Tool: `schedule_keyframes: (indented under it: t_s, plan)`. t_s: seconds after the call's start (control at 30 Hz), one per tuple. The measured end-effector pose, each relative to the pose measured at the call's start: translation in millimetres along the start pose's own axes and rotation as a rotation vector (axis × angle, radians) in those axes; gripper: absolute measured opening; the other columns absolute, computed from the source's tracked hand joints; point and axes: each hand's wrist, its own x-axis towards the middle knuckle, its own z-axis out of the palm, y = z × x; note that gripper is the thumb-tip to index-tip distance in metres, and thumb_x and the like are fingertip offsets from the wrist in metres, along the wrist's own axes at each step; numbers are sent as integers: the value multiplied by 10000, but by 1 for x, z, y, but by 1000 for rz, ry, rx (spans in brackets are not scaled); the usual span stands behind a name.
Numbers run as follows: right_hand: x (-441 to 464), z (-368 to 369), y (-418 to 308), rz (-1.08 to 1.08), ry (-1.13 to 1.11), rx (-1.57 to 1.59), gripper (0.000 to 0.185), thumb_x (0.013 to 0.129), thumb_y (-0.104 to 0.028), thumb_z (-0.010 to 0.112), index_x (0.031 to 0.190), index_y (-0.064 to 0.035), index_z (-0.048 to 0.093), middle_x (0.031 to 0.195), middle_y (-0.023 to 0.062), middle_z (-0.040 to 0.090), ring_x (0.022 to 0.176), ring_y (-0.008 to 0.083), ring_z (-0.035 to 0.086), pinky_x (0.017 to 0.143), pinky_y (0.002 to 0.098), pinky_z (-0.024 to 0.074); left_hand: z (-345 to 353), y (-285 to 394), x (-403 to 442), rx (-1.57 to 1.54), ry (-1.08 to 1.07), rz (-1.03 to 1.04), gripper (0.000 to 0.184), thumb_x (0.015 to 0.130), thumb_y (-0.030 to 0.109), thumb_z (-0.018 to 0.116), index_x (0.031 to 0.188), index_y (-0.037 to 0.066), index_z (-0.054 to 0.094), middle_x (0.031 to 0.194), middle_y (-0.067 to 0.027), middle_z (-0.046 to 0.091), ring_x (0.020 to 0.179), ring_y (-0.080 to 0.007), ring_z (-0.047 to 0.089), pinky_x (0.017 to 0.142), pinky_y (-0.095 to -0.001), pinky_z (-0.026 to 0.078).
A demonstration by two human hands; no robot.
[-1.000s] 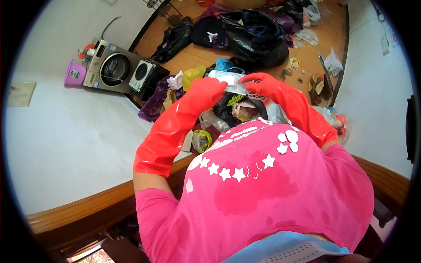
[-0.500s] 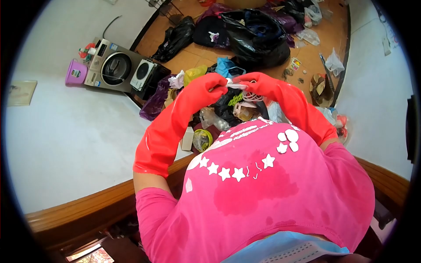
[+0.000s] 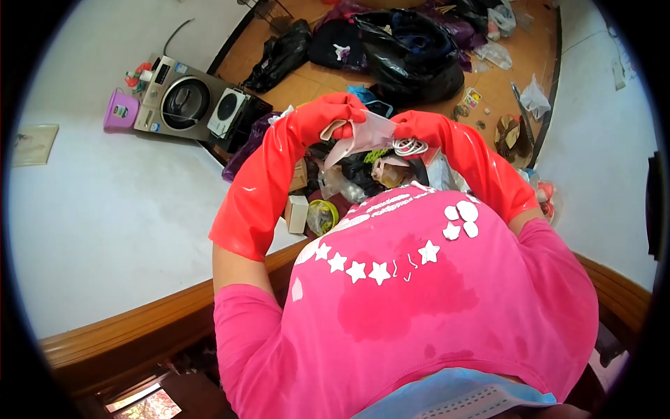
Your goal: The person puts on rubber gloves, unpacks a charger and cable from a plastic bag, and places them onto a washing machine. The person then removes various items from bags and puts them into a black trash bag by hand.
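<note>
Both of my hands wear long red rubber gloves. My left hand is closed on a thin, pale pinkish-white pouch or sheet, whose exact kind I cannot make out. It is spread between the hands, one part hanging below the left fingers. My right hand pinches the sheet's other edge. A coiled white cable sits directly under the right fingers; whether they also grip it is hidden. Below lie a green textured item, a clear plastic bag and a small white box.
Black garbage bags and loose plastic bags lie across the tiled floor. A washing machine and a pink bucket stand left. A yellow-green container is near my body. A wooden edge runs at lower left.
The pale sheet has gone from a narrow, edge-on strip to a wider, opened-out shape. My left hand has risen slightly and turned; the cable has shifted slightly right and up with my right hand.
</note>
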Motion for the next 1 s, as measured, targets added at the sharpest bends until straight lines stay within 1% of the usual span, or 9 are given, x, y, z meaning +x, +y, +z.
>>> schedule_keyframes:
  t_s: [0.1,0.17,0.3,0.37,0.43,0.6,0.67,0.83,1.0]
  plan:
    - [4,-14,4,-208,-8,-289,386,847,-270,656,1140,-18,665,1032,66,672,926,134,625,829,300,508,-26,-12,20,824,-258,1122,188,901,133,638,1061,44,597,964,-52,583,768,-123,564,679,-238,460]
    - [2,-15,1,-456,-38,-582,383,839,-271,667,1133,-25,672,1046,71,669,942,137,623,846,306,505,-39,-28,16,520,-204,789,207,907,166,641,1067,43,593,968,-59,578,816,-140,564,704,-257,464]
    - [-6,-16,0,-199,83,-285,310,856,-159,638,1141,-43,675,1134,121,646,1023,212,624,919,313,481,-47,-51,19,341,-125,765,216,918,195,612,1009,0,594,910,-46,577,758,-99,552,659,-218,446]
    - [2,-40,21,-633,-41,-595,319,824,-37,642,1141,-13,668,1151,163,641,1035,287,635,934,314,482,-57,-52,19,245,-118,624,233,918,210,610,1004,-6,593,903,-43,577,747,-92,546,658,-209,440]
    - [4,-50,29,-714,-83,-626,328,792,-94,700,1112,-24,675,1195,165,614,1060,268,621,923,323,488,-66,-44,20,-314,-399,86,208,915,200,613,1016,19,588,900,-36,576,720,-81,541,662,-196,441]
    - [-16,-20,5,-1142,-35,-786,376,744,-85,752,1108,-21,679,1122,143,652,980,251,651,868,296,511,-34,-53,15,7,-118,527,143,921,163,593,1027,67,588,900,-29,576,690,-78,542,643,-199,453]
    - [-36,18,-41,123,232,-127,390,743,-210,787,1082,-44,690,1105,111,657,956,190,646,833,282,514,-43,-63,22,79,-71,732,127,917,133,587,1028,71,586,898,-28,581,684,-83,550,642,-207,465]
    - [-17,10,-26,68,247,-234,421,749,-292,788,1084,-54,694,1063,88,668,909,139,643,793,263,515,-77,-88,40,581,35,920,247,902,145,638,1098,15,561,1114,-119,607,964,-194,593,884,-315,481]
    - [-8,5,-16,26,246,-98,402,769,-278,769,1082,-40,690,972,88,688,819,136,657,728,265,531,-53,-78,22,902,245,991,299,917,193,615,1147,8,576,1149,-135,628,945,-214,630,849,-302,500]
